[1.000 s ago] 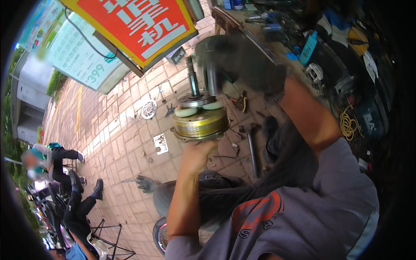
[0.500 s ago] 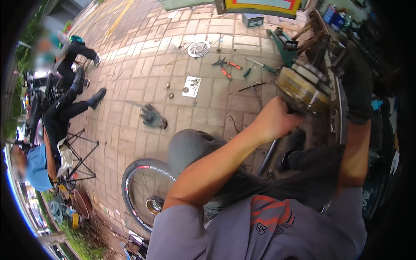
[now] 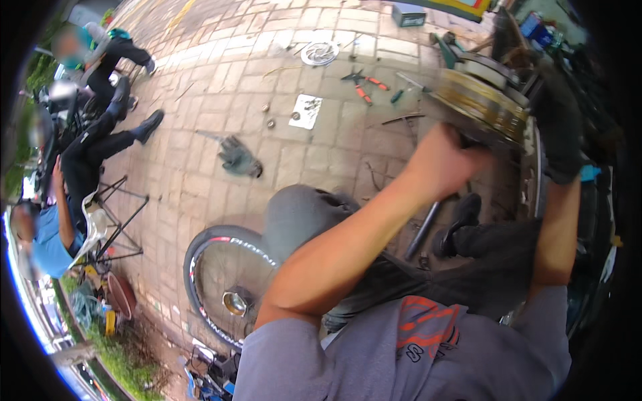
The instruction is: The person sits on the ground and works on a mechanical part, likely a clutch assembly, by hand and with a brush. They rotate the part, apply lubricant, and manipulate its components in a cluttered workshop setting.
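Observation:
My bare left hand (image 3: 455, 160) is closed on the underside of a motor core with copper windings (image 3: 478, 100), its pale gears and round plate tilted toward the bench edge at the right. My dark-gloved right hand (image 3: 558, 120) is just right of the core at that edge, its fingers wrapped round something I cannot make out; both hands are blurred. Beside the core lie a screwdriver (image 3: 418, 85) and orange-handled pliers (image 3: 364, 93). Below my left hand, a long dark bar (image 3: 421, 230) lies by my shoe (image 3: 465, 214).
On the paving are a brake disc (image 3: 319, 52), a white sheet with small parts (image 3: 304, 117), a spare glove (image 3: 237, 157) and a bicycle wheel (image 3: 207, 237). Two seated people (image 3: 50, 237) are at the left. A cluttered bench (image 3: 538, 30) lines the right.
The view has swung round, lowering the signboard out of sight upward. The motor core went from upright in the middle to tilted at the bench, rising slightly in the last half second.

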Demonstrator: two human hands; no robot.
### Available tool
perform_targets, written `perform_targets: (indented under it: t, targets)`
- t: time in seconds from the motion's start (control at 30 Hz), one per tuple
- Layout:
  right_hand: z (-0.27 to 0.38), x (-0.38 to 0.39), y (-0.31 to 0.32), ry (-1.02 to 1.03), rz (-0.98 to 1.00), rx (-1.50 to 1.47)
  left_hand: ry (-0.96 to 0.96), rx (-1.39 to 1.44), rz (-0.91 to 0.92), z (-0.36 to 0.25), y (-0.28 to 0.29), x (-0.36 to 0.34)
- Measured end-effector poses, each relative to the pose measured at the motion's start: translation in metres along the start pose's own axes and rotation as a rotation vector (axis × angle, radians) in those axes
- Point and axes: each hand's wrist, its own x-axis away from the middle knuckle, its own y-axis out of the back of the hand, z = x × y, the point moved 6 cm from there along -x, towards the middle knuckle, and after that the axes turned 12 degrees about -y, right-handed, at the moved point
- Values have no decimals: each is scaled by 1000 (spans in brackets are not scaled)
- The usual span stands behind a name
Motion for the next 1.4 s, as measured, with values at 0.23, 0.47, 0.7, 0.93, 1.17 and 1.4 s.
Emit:
perform_targets:
  t: [0.23, 0.47, 0.7, 0.93, 1.17, 1.4]
  targets:
    - [40, -14, -44, -172, -209, 130, 135, 323, -143, -11, 25, 11]
    - [83, -32, -42, -236, -206, 630, 7, 205, -207, -15, 37, 13]
    - [78, -33, -40, -395, -105, 1138, -142, 5, -344, -40, 61, 20]
    - [-115, -44, -1, -493, 74, 1007, -203, -232, -512, -66, 112, 44]
    - [-263, -59, -66, -711, 403, 1230, -307, -428, -762, -42, 201, 89]
    - [-324, -115, -134, -661, 871, 1616, -238, -268, -923, -35, 239, 131]
